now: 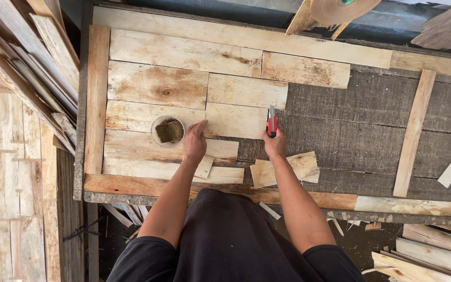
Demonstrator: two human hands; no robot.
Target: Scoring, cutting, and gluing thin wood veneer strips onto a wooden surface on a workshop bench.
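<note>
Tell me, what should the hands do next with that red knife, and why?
Probably draw the red knife down the right end of the pale board. The right hand holds its blade at that edge, and the left hand presses the board flat, so it looks braced for trimming.

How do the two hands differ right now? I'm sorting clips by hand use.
The left hand lies open, fingers flat on a pale wood plank, beside a small round cup; the right hand is closed around a red utility knife. The left hand holds nothing; the right hand's knife points away from the person. Both are bare and over the wood panel.
</note>
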